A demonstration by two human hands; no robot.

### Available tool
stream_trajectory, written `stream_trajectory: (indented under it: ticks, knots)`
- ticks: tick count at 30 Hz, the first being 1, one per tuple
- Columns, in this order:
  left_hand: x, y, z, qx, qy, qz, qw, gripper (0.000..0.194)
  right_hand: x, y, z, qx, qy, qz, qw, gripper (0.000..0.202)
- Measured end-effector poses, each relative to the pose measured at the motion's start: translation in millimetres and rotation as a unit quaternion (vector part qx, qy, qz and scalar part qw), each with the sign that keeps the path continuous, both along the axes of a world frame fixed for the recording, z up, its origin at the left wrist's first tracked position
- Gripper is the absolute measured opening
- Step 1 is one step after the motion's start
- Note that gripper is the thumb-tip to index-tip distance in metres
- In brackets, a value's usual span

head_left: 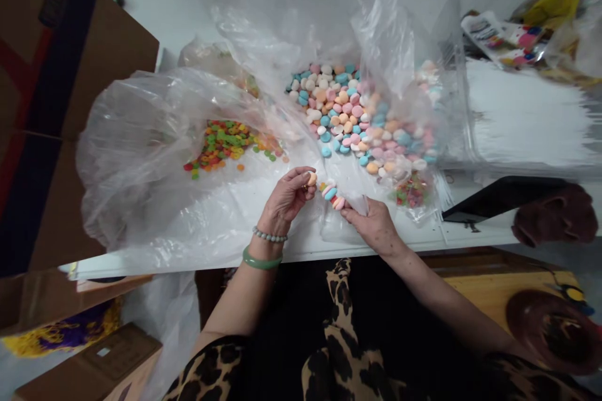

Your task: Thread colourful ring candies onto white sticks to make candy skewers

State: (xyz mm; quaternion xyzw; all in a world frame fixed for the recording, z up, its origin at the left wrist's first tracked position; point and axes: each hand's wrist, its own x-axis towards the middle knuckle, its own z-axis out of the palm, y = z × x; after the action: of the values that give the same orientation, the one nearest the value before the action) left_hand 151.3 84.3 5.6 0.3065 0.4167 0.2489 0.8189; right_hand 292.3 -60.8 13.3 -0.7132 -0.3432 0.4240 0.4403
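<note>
My left hand (289,197), with a bead bracelet and a green bangle at its wrist, pinches a pale orange round candy (311,179) between thumb and fingers. Just to the right, my right hand (374,222) is closed on the lower end of a candy skewer (331,193), a short tilted row of pink, blue, white and red pieces. Its stick is mostly hidden. A small yellow-orange piece (322,187) sits at its upper end, close to the left fingertips. Beyond the hands, pastel round candies (338,109) lie heaped in an opened clear plastic bag (301,19).
Left of the hands, another clear bag (136,138) holds small green, orange and red gummy rings (228,141). A clear tray on the right holds many white sticks (522,119). Near the table's front edge are a small bag of gummies (412,191) and a dark tablet-like object (503,197). Cardboard boxes (113,44) stand left.
</note>
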Motion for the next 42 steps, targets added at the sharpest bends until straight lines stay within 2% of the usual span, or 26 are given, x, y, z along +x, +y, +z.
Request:
stream_trajectory:
  ticks: [4,8,13,17,21,25,29,32,35,40,42]
  knots:
    - [-4,-5,-1.3,0.045,0.022,-0.02,0.999,0.033,-3,2,0.0,-0.001,-0.037,0.012,0.999,0.017]
    - [-3,-16,-8.0,0.157,0.063,-0.029,0.985,0.035,-5,5,0.2,-0.014,-0.069,0.022,0.997,0.023]
    - [4,-33,-20.1,0.309,0.216,0.007,0.926,0.029,-13,9,-5.0,-0.037,-0.088,0.019,0.995,0.023]
    - [8,-40,-26.8,0.362,0.27,-0.005,0.892,0.023,-16,12,-13.7,-0.051,-0.073,0.012,0.996,0.022]
    - [11,-39,-29.4,0.355,0.284,-0.036,0.89,0.022,-15,22,-19.2,-0.063,-0.073,-0.007,0.995,0.026]
    - [11,-36,-30.7,0.349,0.277,-0.025,0.895,0.022,-17,35,-17.8,-0.052,-0.093,-0.015,0.994,0.023]
    - [7,-32,-31.7,0.264,0.192,-0.019,0.945,0.028,-17,34,-17.2,-0.053,-0.06,-0.007,0.997,0.023]
    - [0,-28,-28.5,0.154,0.095,0.035,0.983,0.035,-19,27,-14.7,-0.048,0.001,0.008,0.999,0.024]
    - [-10,-26,-19.3,0.088,0.03,0.09,0.992,0.041,-24,23,-6.2,-0.04,0.066,0.013,0.997,0.019]
    - [-40,-26,-3.1,0.1,0.019,0.153,0.983,0.049,-49,29,12.0,-0.064,0.107,0.023,0.992,0.014]
    - [-54,-26,-2.0,0.112,0.029,0.19,0.975,0.042,-63,33,16.8,-0.065,0.123,0.039,0.989,0.014]
